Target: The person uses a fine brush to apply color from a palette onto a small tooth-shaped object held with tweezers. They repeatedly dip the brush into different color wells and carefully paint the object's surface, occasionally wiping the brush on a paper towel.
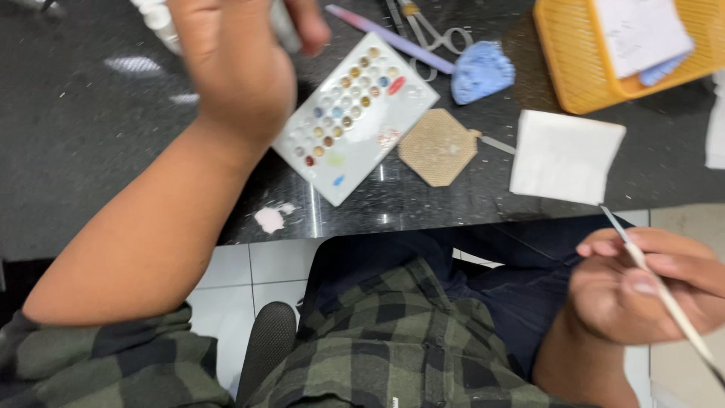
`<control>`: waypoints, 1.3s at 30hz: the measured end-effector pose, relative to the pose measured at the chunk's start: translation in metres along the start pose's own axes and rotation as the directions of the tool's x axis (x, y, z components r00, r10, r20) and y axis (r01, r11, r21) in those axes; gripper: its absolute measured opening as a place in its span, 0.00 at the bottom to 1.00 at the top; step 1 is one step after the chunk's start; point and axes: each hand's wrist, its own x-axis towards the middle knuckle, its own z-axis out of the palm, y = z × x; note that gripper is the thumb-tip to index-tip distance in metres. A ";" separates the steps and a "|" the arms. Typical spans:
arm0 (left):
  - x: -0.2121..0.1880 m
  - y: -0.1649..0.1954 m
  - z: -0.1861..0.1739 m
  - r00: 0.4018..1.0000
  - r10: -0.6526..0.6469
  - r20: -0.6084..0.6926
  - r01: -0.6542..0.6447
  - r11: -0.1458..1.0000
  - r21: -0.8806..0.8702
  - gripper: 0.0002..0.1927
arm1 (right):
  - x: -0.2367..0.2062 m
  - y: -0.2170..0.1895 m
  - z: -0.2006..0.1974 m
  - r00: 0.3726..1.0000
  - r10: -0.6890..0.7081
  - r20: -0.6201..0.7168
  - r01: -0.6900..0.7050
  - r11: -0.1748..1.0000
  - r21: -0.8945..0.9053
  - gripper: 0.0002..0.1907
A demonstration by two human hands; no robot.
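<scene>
Few packages or labels, no screens or signs

Up and right of the paint palette (pixel 355 121), a white printed sheet or flat packet (pixel 640 32) lay in a yellow basket (pixel 574 68), its faint grey print too blurred to tell apart. On the palette's upper right corner sat a small red oval mark (pixel 396 85), perhaps a sticker. Up and left of the palette, the left hand (pixel 234 68) gripped a blurred white container (pixel 155 17), its kind unclear.
</scene>
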 end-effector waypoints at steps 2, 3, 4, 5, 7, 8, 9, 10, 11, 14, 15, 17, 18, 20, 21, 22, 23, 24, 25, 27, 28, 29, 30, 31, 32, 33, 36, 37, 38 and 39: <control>-0.001 -0.003 -0.003 0.999 0.030 0.024 -0.031 0.998 0.046 0.20 | 0.015 -0.010 0.017 0.986 0.162 0.033 -0.165 0.973 0.162 0.14; -0.002 -0.004 -0.004 0.999 0.034 0.027 -0.035 0.997 0.066 0.20 | 0.024 -0.016 0.028 0.967 0.239 0.094 -0.253 0.947 0.199 0.14; -0.003 -0.005 -0.005 0.999 0.036 0.030 -0.039 0.996 0.083 0.21 | 0.034 -0.023 0.040 0.937 0.313 0.153 -0.342 0.912 0.227 0.15; -0.003 -0.006 -0.005 0.999 0.039 0.035 -0.043 0.994 0.096 0.21 | 0.043 -0.025 0.055 0.902 0.366 0.229 -0.415 0.880 0.231 0.14; -0.003 -0.006 -0.007 0.999 0.042 0.033 -0.045 0.995 0.084 0.22 | 0.063 -0.029 0.090 0.819 0.432 0.378 -0.521 0.836 0.173 0.11; -0.003 -0.006 -0.008 0.999 0.040 0.027 -0.042 0.998 0.057 0.22 | 0.072 -0.030 0.109 0.787 0.439 0.433 -0.524 0.847 0.093 0.09; -0.002 -0.006 -0.009 0.999 0.040 0.017 -0.040 0.998 0.042 0.22 | 0.081 -0.030 0.127 0.752 0.444 0.487 -0.515 0.857 0.013 0.07; -0.002 -0.006 -0.011 0.999 0.039 0.007 -0.039 0.999 0.028 0.22 | 0.089 -0.028 0.146 0.730 0.439 0.523 -0.468 0.879 -0.085 0.07; -0.002 -0.006 -0.013 0.999 0.041 -0.008 -0.041 0.999 0.026 0.22 | 0.097 -0.024 0.163 0.706 0.436 0.558 -0.412 0.894 -0.177 0.06; -0.002 -0.004 -0.017 0.998 0.047 -0.036 -0.046 0.998 0.030 0.22 | 0.117 -0.012 0.202 0.604 0.387 0.697 -0.412 0.900 -0.143 0.05; -0.002 -0.005 -0.018 0.998 0.053 -0.039 -0.052 0.998 0.026 0.22 | 0.123 -0.009 0.210 0.586 0.366 0.723 -0.368 0.915 -0.165 0.05; -0.001 -0.007 -0.017 0.997 0.071 -0.041 -0.071 0.997 0.011 0.23 | 0.132 -0.002 0.221 0.540 0.329 0.775 -0.279 0.938 -0.204 0.03; 0.000 -0.008 -0.017 0.996 0.077 -0.040 -0.077 0.997 0.003 0.23 | 0.135 0.001 0.225 0.527 0.319 0.788 -0.273 0.941 -0.198 0.03; 0.001 -0.009 -0.016 0.996 0.081 -0.035 -0.081 0.997 -0.009 0.23 | 0.139 0.005 0.229 0.502 0.302 0.810 -0.238 0.949 -0.206 0.03; 0.000 -0.010 -0.015 0.995 0.089 -0.040 -0.088 0.996 0.003 0.23 | 0.141 0.006 0.231 0.490 0.297 0.820 -0.210 0.953 -0.220 0.03; 0.000 -0.010 -0.014 0.994 0.096 -0.045 -0.095 0.995 0.016 0.22 | 0.142 0.007 0.232 0.478 0.298 0.826 -0.158 0.954 -0.253 0.03; -0.001 -0.010 -0.014 0.992 0.117 -0.057 -0.114 0.992 0.048 0.21 | 0.143 0.008 0.233 0.467 0.299 0.832 -0.105 0.953 -0.284 0.03; 0.000 -0.010 -0.014 0.990 0.130 -0.062 -0.127 0.990 0.056 0.21 | 0.144 0.009 0.235 0.461 0.285 0.841 -0.048 0.954 -0.297 0.03; 0.000 -0.011 -0.014 0.987 0.144 -0.068 -0.140 0.988 0.065 0.20 | 0.144 0.010 0.236 0.454 0.272 0.848 0.007 0.951 -0.309 0.03; 0.001 -0.012 -0.013 0.985 0.154 -0.072 -0.151 0.987 0.047 0.19 | 0.142 0.012 0.238 0.440 0.241 0.865 0.061 0.953 -0.296 0.04; 0.002 -0.012 -0.013 0.984 0.159 -0.075 -0.156 0.987 0.045 0.19 | 0.140 0.012 0.239 0.434 0.221 0.873 0.060 0.960 -0.272 0.05; 0.001 -0.012 -0.013 0.983 0.165 -0.080 -0.161 0.985 0.058 0.19 | 0.139 0.013 0.239 0.434 0.226 0.872 0.056 0.960 -0.276 0.05; 0.001 -0.011 -0.013 0.983 0.165 -0.079 -0.161 0.985 0.056 0.19 | 0.139 0.014 0.239 0.433 0.231 0.871 0.052 0.959 -0.280 0.05; 0.001 -0.011 -0.013 0.983 0.165 -0.079 -0.161 0.986 0.054 0.19 | 0.138 0.015 0.239 0.438 0.264 0.860 0.043 0.949 -0.313 0.05; 0.001 -0.011 -0.013 0.985 0.158 -0.073 -0.156 0.987 0.037 0.19 | 0.137 0.016 0.239 0.442 0.297 0.846 0.034 0.938 -0.346 0.06; 0.001 -0.010 -0.012 0.986 0.150 -0.065 -0.149 0.989 0.024 0.19 | 0.137 0.016 0.239 0.443 0.275 0.853 0.036 0.945 -0.324 0.06; 0.001 -0.010 -0.011 0.991 0.127 -0.047 -0.127 0.992 -0.005 0.20 | 0.136 0.016 0.238 0.445 0.243 0.862 0.039 0.957 -0.289 0.06; 0.002 -0.010 -0.011 0.992 0.120 -0.045 -0.121 0.993 -0.012 0.20 | 0.136 0.017 0.239 0.444 0.253 0.859 0.037 0.953 -0.300 0.06; 0.002 -0.010 -0.010 0.992 0.113 -0.051 -0.114 0.993 -0.018 0.20 | 0.137 0.017 0.239 0.443 0.264 0.857 0.034 0.950 -0.310 0.06; 0.002 -0.010 -0.009 0.993 0.110 -0.050 -0.111 0.994 -0.022 0.20 | 0.136 0.016 0.240 0.446 0.269 0.854 0.032 0.949 -0.315 0.06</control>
